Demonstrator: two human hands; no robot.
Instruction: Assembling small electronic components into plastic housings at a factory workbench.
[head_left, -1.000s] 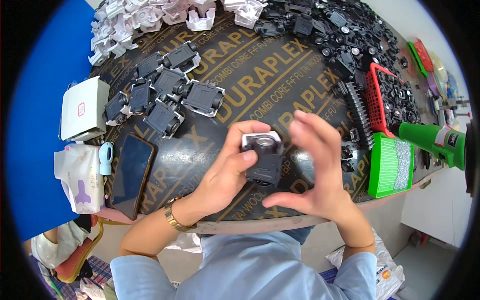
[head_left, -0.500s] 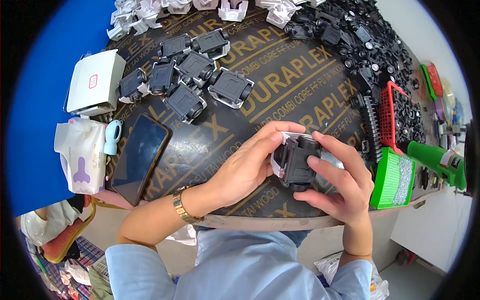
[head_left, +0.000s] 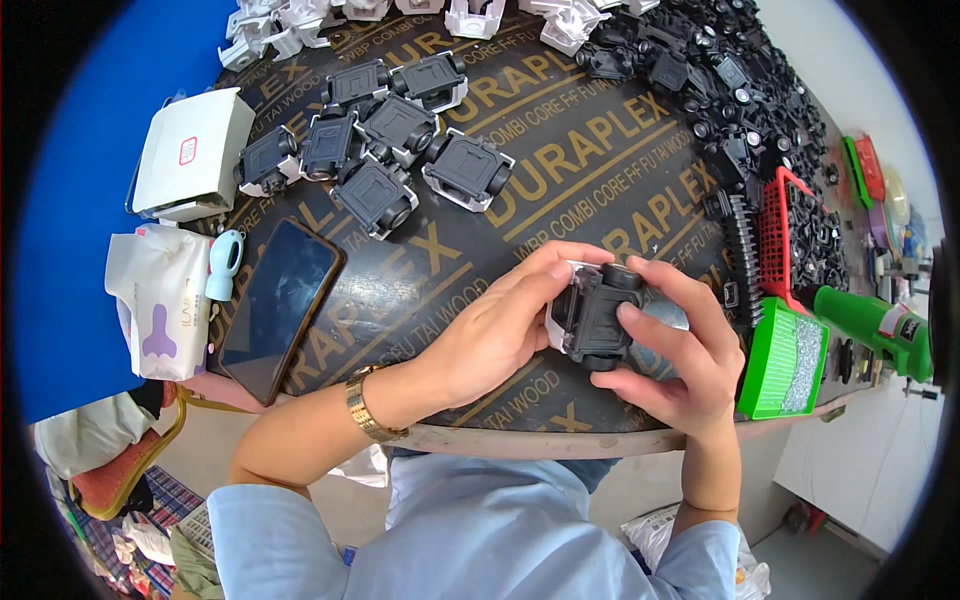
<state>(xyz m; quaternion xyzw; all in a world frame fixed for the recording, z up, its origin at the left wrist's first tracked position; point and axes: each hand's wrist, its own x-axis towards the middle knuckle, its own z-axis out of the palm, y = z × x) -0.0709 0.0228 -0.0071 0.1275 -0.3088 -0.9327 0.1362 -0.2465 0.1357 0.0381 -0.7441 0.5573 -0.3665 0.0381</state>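
In front of me, above the table's near edge, I hold a black-and-white plastic assembly [head_left: 600,320] with a flat black face and round black ends. My left hand [head_left: 505,320] grips its white side, fingers along the far edge. My right hand [head_left: 690,350] closes on it from the other side, one finger pressed on the black face and others at the two round ends. Several similar assemblies [head_left: 400,125] lie grouped beyond my left hand. How the held one is joined inside stays hidden.
White plastic parts [head_left: 475,18] line the far edge; black parts [head_left: 740,110] are heaped far right. A red basket [head_left: 775,230], green tray [head_left: 785,365] and green power tool [head_left: 870,325] sit right. A phone [head_left: 280,310], tissue pack [head_left: 160,300] and white box [head_left: 192,155] lie left.
The held assembly has turned slightly between my hands, and the fingers of my right hand have shifted a little on it. Both hands keep their hold; the whole view has moved slightly.
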